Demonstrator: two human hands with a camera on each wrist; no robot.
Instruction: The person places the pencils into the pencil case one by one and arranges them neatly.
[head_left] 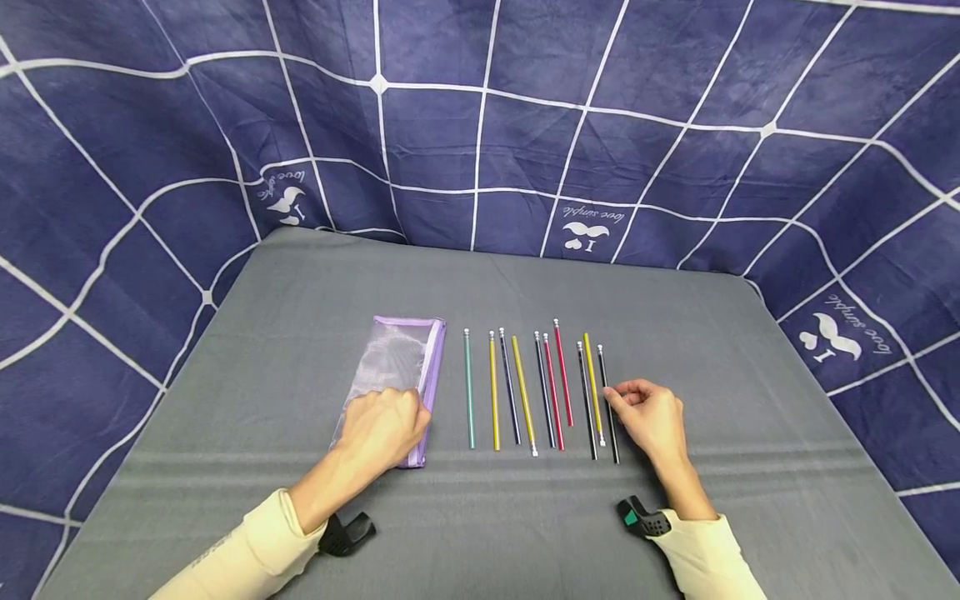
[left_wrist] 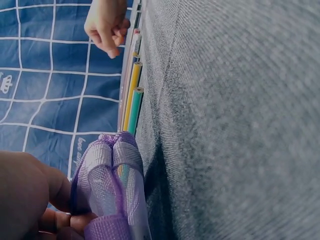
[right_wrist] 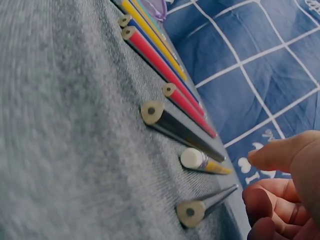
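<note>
My left hand point(head_left: 384, 427) grips the purple-edged edge of a see-through mesh pencil case point(head_left: 390, 350) on the left of the table. In the left wrist view, thumb and fingers pinch the case point(left_wrist: 107, 165) near its zip. To its right, several pencils lie in a row, from a teal pencil point(head_left: 469, 392) to a black pencil point(head_left: 609, 429) at the right end. My right hand point(head_left: 654, 417) is beside that black pencil, fingertips near its upper half. In the right wrist view, thumb and forefinger stand apart with nothing between them.
Between the end pencils lie yellow point(head_left: 494, 400), dark blue point(head_left: 510, 387), red point(head_left: 564, 379) and black ones point(head_left: 587, 404). One yellow pencil point(head_left: 525, 400) points its eraser towards me. A grey cloth point(head_left: 480, 525) covers the table; a blue gridded curtain point(head_left: 525, 142) hangs behind.
</note>
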